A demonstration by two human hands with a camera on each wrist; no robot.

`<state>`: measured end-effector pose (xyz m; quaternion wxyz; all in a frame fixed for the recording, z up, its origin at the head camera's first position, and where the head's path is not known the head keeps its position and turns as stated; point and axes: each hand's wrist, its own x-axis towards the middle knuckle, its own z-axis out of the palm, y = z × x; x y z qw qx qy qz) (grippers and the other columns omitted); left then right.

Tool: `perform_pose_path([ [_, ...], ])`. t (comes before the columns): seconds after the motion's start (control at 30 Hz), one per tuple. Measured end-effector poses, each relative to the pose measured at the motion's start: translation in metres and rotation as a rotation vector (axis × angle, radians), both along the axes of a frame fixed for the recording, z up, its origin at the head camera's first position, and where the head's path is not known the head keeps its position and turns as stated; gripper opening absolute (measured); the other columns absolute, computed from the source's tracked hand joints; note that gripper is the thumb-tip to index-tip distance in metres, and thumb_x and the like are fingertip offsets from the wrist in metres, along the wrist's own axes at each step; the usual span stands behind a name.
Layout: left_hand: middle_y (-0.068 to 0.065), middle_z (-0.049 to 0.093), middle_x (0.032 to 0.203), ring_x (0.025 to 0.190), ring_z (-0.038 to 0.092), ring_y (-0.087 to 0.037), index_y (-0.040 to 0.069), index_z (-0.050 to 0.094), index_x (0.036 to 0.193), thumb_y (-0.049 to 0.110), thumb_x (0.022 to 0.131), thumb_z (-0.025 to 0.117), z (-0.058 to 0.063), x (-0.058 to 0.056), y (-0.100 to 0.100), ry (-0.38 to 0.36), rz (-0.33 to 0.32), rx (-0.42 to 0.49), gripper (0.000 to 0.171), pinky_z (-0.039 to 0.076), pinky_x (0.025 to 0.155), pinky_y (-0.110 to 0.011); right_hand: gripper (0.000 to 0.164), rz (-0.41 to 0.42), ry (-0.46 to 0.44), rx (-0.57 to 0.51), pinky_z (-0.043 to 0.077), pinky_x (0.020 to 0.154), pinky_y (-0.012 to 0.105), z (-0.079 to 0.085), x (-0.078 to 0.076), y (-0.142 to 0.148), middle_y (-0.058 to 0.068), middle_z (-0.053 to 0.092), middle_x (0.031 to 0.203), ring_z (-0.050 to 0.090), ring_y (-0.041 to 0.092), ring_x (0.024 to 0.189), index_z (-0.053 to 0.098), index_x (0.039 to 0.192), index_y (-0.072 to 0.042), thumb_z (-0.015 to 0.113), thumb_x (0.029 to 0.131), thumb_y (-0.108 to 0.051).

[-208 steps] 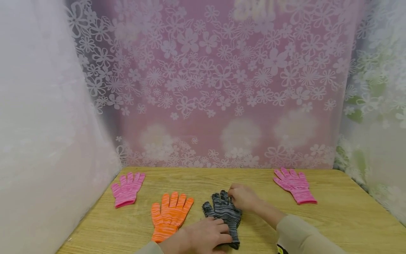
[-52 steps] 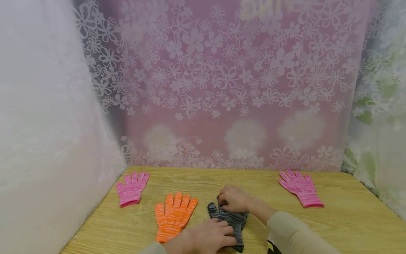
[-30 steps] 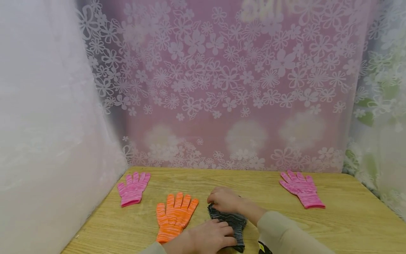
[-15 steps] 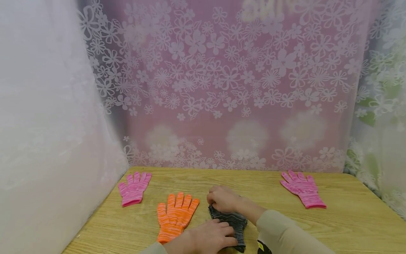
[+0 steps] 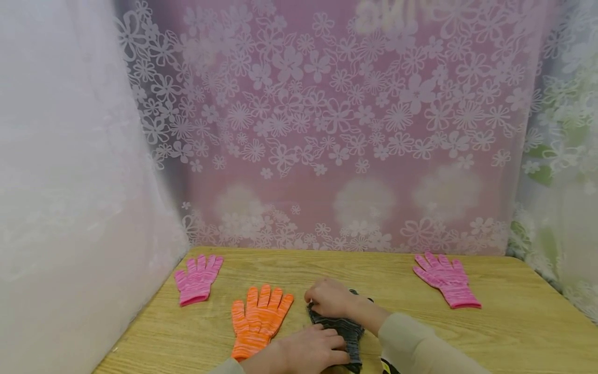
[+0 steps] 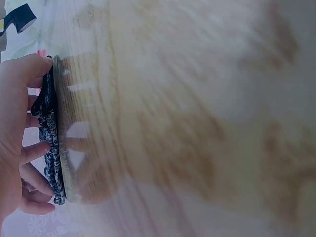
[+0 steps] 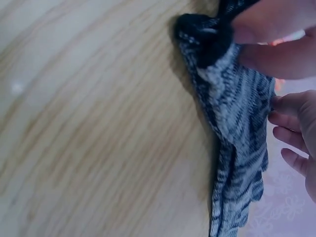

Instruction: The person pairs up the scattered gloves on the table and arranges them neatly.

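A dark grey striped knit glove (image 5: 338, 328) lies flat on the table. My left hand (image 5: 310, 349) holds it at the cuff, thumb and fingers bent over the cloth. The right wrist view shows the left thumb and a finger close together at the black cuff edge (image 7: 207, 37). My right hand (image 5: 329, 297) lies across the finger end with curled fingers, pinching the glove's leftmost finger and hiding part of the others. In the right wrist view the right hand (image 7: 298, 133) is at the far side of the glove. Left of it lies an orange glove (image 5: 259, 319), palm flat.
A pink glove (image 5: 198, 280) lies at the back left of the wooden table (image 5: 467, 343), another pink glove (image 5: 447, 280) at the back right. A flowered curtain (image 5: 327, 130) stands behind the far edge, with pale sheets at both sides.
My right hand has moved left along the grey glove's fingers to the leftmost one, then stayed almost still. Glove fingertips show again behind its wrist. The left hand keeps its place at the cuff.
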<state>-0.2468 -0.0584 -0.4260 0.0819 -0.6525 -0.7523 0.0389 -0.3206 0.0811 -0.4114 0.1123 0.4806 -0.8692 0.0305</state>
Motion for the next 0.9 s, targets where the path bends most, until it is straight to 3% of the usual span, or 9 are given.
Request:
perform_pose_path([
  [0.13,0.007,0.054,0.115,0.101,0.047,-0.004,0.021,0.057,0.120,0.037,0.096,0.048,-0.001,-0.001,-0.001,-0.019,-0.007,0.007,0.031,0.036,0.082,-0.012,0.010,0.006,-0.090,-0.030,0.046,0.069,0.022,0.005,0.001,0.009,-0.004,0.062,0.085,0.057,0.008,0.076,0.069,0.092,-0.013,0.068,0.082,-0.011],
  [0.27,0.007,0.054,0.116,0.103,0.047,-0.004,0.021,0.057,0.121,0.040,0.094,0.050,-0.001,-0.002,-0.001,-0.036,-0.002,0.008,0.033,0.035,0.084,-0.013,0.006,0.070,-0.071,0.022,0.045,0.073,0.024,0.007,0.000,0.016,-0.008,0.061,0.089,0.055,0.007,0.083,0.071,0.088,-0.019,0.070,0.082,-0.018],
  [0.47,0.007,0.054,0.116,0.102,0.046,-0.004,0.021,0.058,0.120,0.041,0.093,0.051,-0.001,0.000,0.000,-0.022,-0.012,0.027,0.035,0.032,0.083,-0.011,0.018,0.146,-0.108,0.031,0.044,0.078,0.025,0.000,0.002,0.019,-0.007,0.061,0.100,0.053,0.010,0.092,0.071,0.100,-0.019,0.070,0.083,-0.023],
  [0.73,0.007,0.054,0.117,0.103,0.046,-0.004,0.021,0.058,0.121,0.042,0.093,0.051,0.000,0.000,-0.001,-0.022,-0.012,0.038,0.035,0.032,0.085,-0.011,0.019,0.158,-0.192,-0.016,0.043,0.086,0.027,-0.003,0.002,0.021,-0.004,0.062,0.109,0.054,0.012,0.100,0.070,0.105,-0.016,0.065,0.086,-0.015],
  [0.9,0.007,0.054,0.117,0.103,0.046,-0.004,0.022,0.057,0.121,0.041,0.094,0.049,0.001,0.000,-0.001,-0.014,-0.004,0.014,0.034,0.035,0.085,-0.013,0.017,0.106,-0.230,-0.101,0.045,0.084,0.027,-0.001,0.000,0.031,-0.002,0.062,0.109,0.055,0.014,0.102,0.070,0.103,-0.013,0.060,0.089,-0.009],
])
